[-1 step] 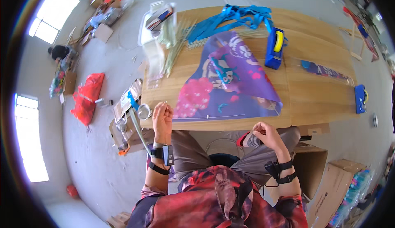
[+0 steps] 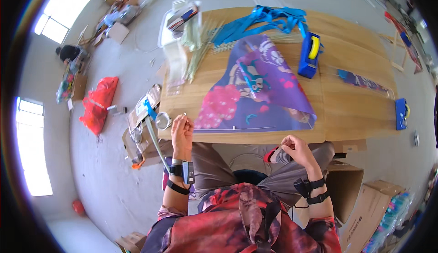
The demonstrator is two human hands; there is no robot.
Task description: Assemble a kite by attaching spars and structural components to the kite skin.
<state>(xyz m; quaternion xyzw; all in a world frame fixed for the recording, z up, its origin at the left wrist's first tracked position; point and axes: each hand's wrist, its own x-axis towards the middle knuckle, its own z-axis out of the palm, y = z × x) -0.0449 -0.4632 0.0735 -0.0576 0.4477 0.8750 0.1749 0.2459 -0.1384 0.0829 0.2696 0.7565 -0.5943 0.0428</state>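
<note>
My left hand (image 2: 182, 133) is raised at the table's front left edge, fingertips pinched together. A tiny pale bit shows at the fingertips, too small to name. Above my right thigh, my right hand (image 2: 297, 151) has its fingers curled and thumb against the index finger; whatever is in it cannot be made out. Between and beyond both hands lies a thin purple printed sheet (image 2: 218, 107) with pink patterns, its right part folded over. A thin white rod (image 2: 255, 129) runs along its near edge. Neither hand touches the sheet.
Blue strips (image 2: 237, 27), thin pale sticks (image 2: 197, 60) and a white tray (image 2: 165, 36) occupy the table's far side. Blue tape dispensers (image 2: 306, 66) (image 2: 400, 116) and a narrow printed strip (image 2: 362, 80) are to the right. An open carton (image 2: 351, 180) stands low right, a red bag (image 2: 98, 107) left.
The whole view has shifted slightly, with the table and floor things a little further right. Both hands keep nearly the same pose.
</note>
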